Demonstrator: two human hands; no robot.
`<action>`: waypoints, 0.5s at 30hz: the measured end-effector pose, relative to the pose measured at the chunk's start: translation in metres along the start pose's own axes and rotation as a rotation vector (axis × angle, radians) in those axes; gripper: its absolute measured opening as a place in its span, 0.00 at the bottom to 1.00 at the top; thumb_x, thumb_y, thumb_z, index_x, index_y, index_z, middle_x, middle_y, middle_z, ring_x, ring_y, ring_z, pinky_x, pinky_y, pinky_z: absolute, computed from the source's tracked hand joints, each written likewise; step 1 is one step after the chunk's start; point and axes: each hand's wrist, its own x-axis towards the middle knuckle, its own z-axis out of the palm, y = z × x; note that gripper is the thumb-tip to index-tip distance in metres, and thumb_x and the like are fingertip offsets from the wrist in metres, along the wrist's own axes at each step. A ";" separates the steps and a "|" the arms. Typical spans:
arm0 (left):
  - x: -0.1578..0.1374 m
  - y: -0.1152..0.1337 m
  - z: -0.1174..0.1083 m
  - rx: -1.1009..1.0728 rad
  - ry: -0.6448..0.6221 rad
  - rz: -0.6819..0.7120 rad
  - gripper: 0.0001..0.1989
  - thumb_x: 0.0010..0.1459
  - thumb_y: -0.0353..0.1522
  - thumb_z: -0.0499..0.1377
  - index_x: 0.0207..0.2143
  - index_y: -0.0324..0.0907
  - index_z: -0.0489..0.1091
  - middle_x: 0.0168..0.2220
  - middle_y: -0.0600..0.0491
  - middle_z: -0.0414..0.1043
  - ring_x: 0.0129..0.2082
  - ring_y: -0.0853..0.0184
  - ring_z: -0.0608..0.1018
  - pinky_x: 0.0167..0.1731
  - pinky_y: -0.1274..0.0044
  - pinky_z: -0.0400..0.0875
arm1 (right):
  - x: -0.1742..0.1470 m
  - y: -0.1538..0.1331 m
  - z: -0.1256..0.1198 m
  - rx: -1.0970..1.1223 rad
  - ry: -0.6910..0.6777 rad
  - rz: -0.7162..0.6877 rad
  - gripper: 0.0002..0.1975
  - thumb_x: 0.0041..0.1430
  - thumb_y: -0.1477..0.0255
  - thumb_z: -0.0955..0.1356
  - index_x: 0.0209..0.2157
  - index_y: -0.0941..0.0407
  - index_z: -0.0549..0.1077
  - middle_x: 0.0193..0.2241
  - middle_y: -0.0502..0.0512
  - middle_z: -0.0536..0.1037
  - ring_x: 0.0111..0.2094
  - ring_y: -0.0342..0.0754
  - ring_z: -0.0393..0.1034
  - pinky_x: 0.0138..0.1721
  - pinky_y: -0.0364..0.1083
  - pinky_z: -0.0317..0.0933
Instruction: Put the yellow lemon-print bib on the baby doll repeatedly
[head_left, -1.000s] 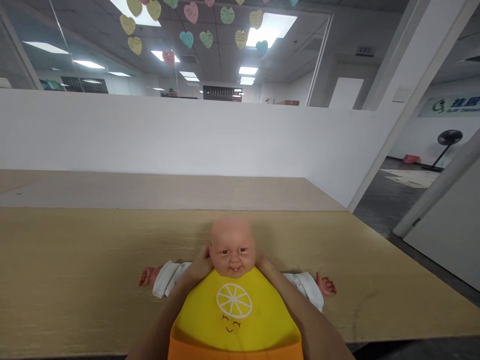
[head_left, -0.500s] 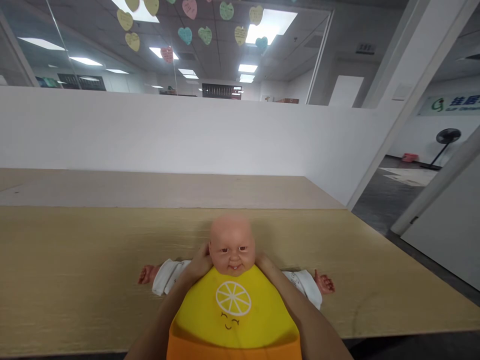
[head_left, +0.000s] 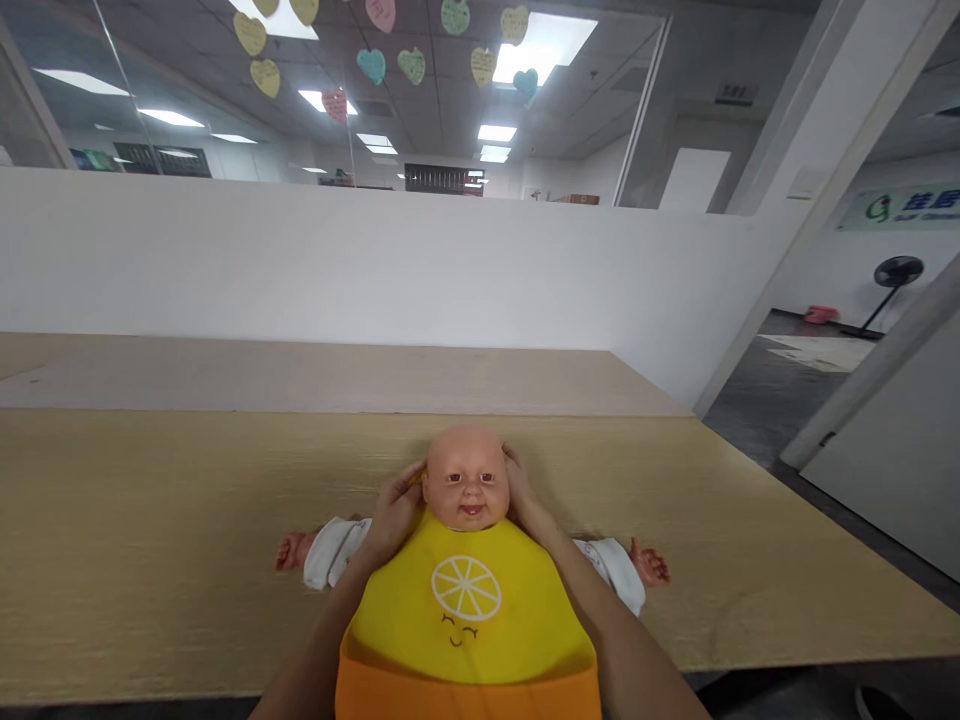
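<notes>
A baby doll (head_left: 466, 478) lies face up on the table, arms stretched out to both sides in white sleeves. Over its chest is a yellow baby bib (head_left: 465, 640) with a lemon-slice print and an orange catch pocket at the bottom. My left hand (head_left: 395, 512) is closed beside the doll's head, with a bit of yellow bib strap showing at its fingers. On the other side, my right hand (head_left: 527, 498) curls against the head and neck. Its fingertips go behind the head, so what they hold is hidden.
The wooden table (head_left: 165, 520) meets a paler board (head_left: 337, 378) at the back, below a white wall (head_left: 337, 260). Heart-shaped notes hang on the glass above. A doorway at right shows a standing fan (head_left: 898, 272) and a red bucket (head_left: 820, 314).
Both hands have moved up from the neck to beside the head. The doll's head has tilted slightly and shifted up and right; the bib has moved up a little.
</notes>
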 end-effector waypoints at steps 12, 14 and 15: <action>-0.003 0.005 -0.001 0.177 0.126 0.012 0.26 0.45 0.34 0.51 0.46 0.35 0.74 0.50 0.47 0.74 0.53 0.56 0.72 0.56 0.66 0.62 | 0.015 0.023 -0.010 -0.050 0.082 -0.018 0.10 0.58 0.64 0.58 0.25 0.52 0.60 0.24 0.55 0.72 0.28 0.48 0.65 0.29 0.44 0.60; -0.002 0.004 -0.001 0.205 0.104 0.009 0.27 0.45 0.34 0.50 0.46 0.35 0.74 0.49 0.47 0.74 0.52 0.56 0.73 0.55 0.66 0.62 | 0.016 0.026 -0.010 -0.104 0.102 -0.011 0.10 0.57 0.65 0.58 0.25 0.53 0.60 0.23 0.54 0.71 0.27 0.47 0.65 0.28 0.43 0.58; -0.002 0.004 -0.001 0.216 0.094 0.007 0.27 0.45 0.34 0.50 0.46 0.36 0.74 0.49 0.47 0.75 0.52 0.56 0.73 0.55 0.66 0.62 | 0.017 0.028 -0.009 -0.122 0.106 -0.006 0.09 0.57 0.66 0.58 0.25 0.53 0.60 0.22 0.53 0.71 0.27 0.47 0.65 0.28 0.43 0.57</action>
